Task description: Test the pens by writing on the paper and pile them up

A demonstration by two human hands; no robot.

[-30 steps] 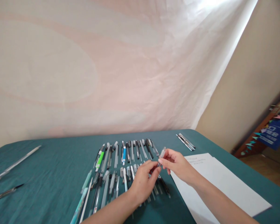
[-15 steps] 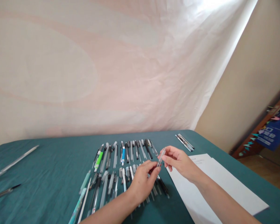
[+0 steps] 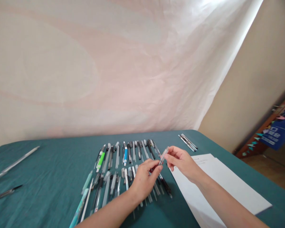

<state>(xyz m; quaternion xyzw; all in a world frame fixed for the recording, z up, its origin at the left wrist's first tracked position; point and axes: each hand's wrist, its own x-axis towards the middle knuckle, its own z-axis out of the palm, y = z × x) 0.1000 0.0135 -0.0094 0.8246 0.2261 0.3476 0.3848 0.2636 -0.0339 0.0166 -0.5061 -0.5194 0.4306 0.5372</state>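
Between my two hands is a clear-barrelled pen (image 3: 164,154), tilted with its upper end to the right. My left hand (image 3: 144,177) pinches its lower end between thumb and fingers. At the upper end, my right hand (image 3: 180,161) closes its thumb and fingertips on the same pen. Beneath and left of my hands lie two rows of pens, among them a green pen (image 3: 100,161) and a blue-and-white pen (image 3: 125,154). My left hand and forearm hide part of the nearer row. A black pen (image 3: 165,186) lies at that row's right end.
White paper sheets (image 3: 232,186) lie under my right forearm. Several thin pens or refills (image 3: 188,142) sit at the table's back right. Far left are a long clear pen (image 3: 16,163) and a dark pen (image 3: 6,193) on the green cloth (image 3: 52,177).
Both hands have stayed close together on the pen, shifting only slightly. The pen leans a bit more to the right. The view has moved a little; the pens on the table lie as before.
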